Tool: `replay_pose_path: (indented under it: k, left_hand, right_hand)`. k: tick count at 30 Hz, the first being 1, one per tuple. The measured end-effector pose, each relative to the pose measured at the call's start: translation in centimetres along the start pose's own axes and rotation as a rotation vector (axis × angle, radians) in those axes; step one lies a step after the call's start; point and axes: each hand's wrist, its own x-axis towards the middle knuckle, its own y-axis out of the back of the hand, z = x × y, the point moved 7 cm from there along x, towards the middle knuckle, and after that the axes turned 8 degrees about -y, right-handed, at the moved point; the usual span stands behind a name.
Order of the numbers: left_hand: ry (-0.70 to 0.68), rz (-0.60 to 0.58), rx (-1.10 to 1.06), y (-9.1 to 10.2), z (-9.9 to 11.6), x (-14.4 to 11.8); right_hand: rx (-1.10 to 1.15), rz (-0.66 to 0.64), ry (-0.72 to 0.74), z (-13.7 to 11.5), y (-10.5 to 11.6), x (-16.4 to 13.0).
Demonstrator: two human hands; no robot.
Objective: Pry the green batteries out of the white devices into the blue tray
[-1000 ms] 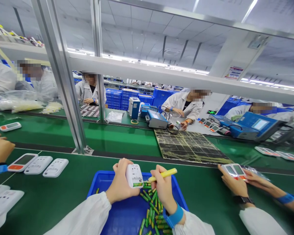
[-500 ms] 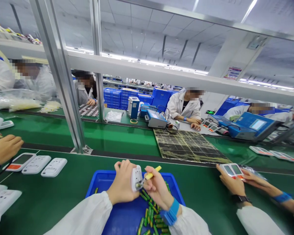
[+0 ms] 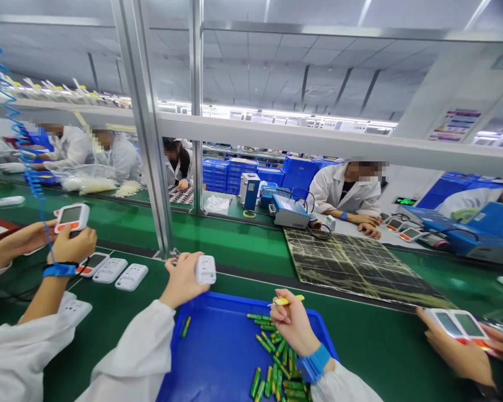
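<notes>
My left hand (image 3: pixel 183 278) is raised past the far left corner of the blue tray (image 3: pixel 222 357), fingers clenched around one white handheld device (image 3: pixel 205 269), its back facing me. My right hand (image 3: pixel 291 321) hovers over the tray's right half, thumb and fingers pinched on one yellow stick tool (image 3: pixel 285 300), which points left. Just below that hand lies a heap of green AA batteries (image 3: pixel 279 365); they overlap too much for an exact count, well over a dozen. One more green battery (image 3: pixel 186 326) lies alone near the tray's left wall.

On the green belt (image 3: pixel 373 340) to my left, three white devices (image 3: pixel 113 270) lie in a row, one face up and two face down. A co-worker's hand (image 3: pixel 72 245) beside them holds one device with a screen and an orange button (image 3: pixel 72 216); a blue wrist strap and a coiled blue cord hang from that wrist. At the right edge, another person's hand (image 3: pixel 455 349) holds two screened devices (image 3: pixel 459 325) side by side. Across the belt, one person in a white coat (image 3: pixel 347 192) rests both hands on the far table.
</notes>
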Motion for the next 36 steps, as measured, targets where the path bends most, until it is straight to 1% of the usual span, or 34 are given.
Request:
replay_pose_path:
  k: [3, 6, 8, 10, 12, 13, 14, 15, 16, 17, 19, 22, 23, 24, 25, 26, 27, 28, 29, 31, 32, 34, 36]
  left_hand:
    - [0.092, -0.082, 0.077, 0.9, -5.4, -1.2]
    - [0.139, -0.204, 0.152, 1.0, -9.1, -2.8]
    - [0.167, -0.273, 0.197, 1.0, -10.9, -3.7]
    - [0.21, -0.31, 0.244, 1.2, -12.3, -4.0]
    - [0.23, -0.304, 0.321, 1.7, -12.9, -3.7]
    - [0.22, -0.281, 0.377, 2.1, -12.7, -3.3]
    - [0.196, -0.246, 0.438, 2.5, -12.0, -2.7]
    - [0.161, -0.204, 0.491, 3.0, -10.9, -2.0]
    - [0.119, -0.159, 0.527, 3.4, -9.2, -1.2]
    - [0.074, -0.107, 0.533, 3.8, -7.0, -0.4]
    - [-0.022, -0.008, 0.448, 4.7, -1.7, 1.0]
    - [-0.129, 0.249, 0.23, 6.3, 7.0, 2.2]
    - [-0.161, 0.305, 0.154, 6.3, 9.4, 2.4]
    - [-0.217, 0.327, 0.085, 5.8, 11.5, 2.4]
    - [-0.279, 0.319, 0.024, 4.8, 13.1, 2.4]
    - [-0.334, 0.293, -0.032, 3.5, 14.1, 2.3]
    - [-0.368, 0.261, -0.085, 2.0, 14.4, 2.2]
    - [-0.382, 0.229, -0.133, 0.4, 14.1, 2.0]
    - [-0.378, 0.2, -0.163, -1.2, 13.4, 1.9]
    - [-0.328, 0.165, -0.2, -3.9, 11.2, 1.9]
    - [-0.289, 0.159, -0.21, -4.8, 10.0, 2.0]
    - [-0.213, 0.159, -0.227, -5.9, 8.3, 2.2]
    - [-0.189, 0.148, -0.239, -6.3, 8.0, 2.3]
  right_hand:
    - [-0.072, 0.016, -0.052, 1.2, -0.1, 0.0]
    - [-0.101, 0.015, -0.095, 2.0, -0.4, -0.2]
    - [-0.107, 0.019, -0.11, 2.2, -0.5, -0.3]
    - [-0.108, 0.03, -0.118, 2.3, -0.5, -0.4]
    - [-0.103, 0.041, -0.112, 2.1, -0.4, -0.4]
    - [-0.1, 0.046, -0.108, 2.0, -0.3, -0.4]
    - [-0.099, 0.052, -0.105, 1.8, -0.2, -0.4]
    - [-0.097, 0.056, -0.103, 1.7, -0.2, -0.3]
    - [-0.095, 0.058, -0.099, 1.6, -0.1, -0.3]
    - [-0.093, 0.059, -0.095, 1.4, -0.1, -0.3]
    - [-0.084, 0.057, -0.084, 1.1, -0.1, -0.2]
    - [-0.063, 0.056, -0.059, 0.6, 0.1, -0.2]
    - [-0.054, 0.058, -0.049, 0.3, 0.2, -0.2]
    - [-0.045, 0.06, -0.038, 0.1, 0.4, -0.1]
    - [-0.036, 0.064, -0.027, -0.2, 0.5, -0.1]
    - [-0.027, 0.068, -0.018, -0.4, 0.6, -0.1]
    - [-0.019, 0.073, -0.012, -0.5, 0.8, 0.0]
    - [-0.013, 0.078, -0.009, -0.6, 0.9, 0.0]
    - [-0.009, 0.081, -0.013, -0.6, 0.9, 0.0]
    - [-0.006, 0.082, -0.037, -0.4, 0.9, 0.0]
    - [-0.006, 0.08, -0.054, -0.1, 0.8, -0.1]
    - [-0.003, 0.068, -0.092, 0.4, 0.5, -0.3]
    - [0.0, 0.056, -0.122, 0.8, 0.1, -0.5]
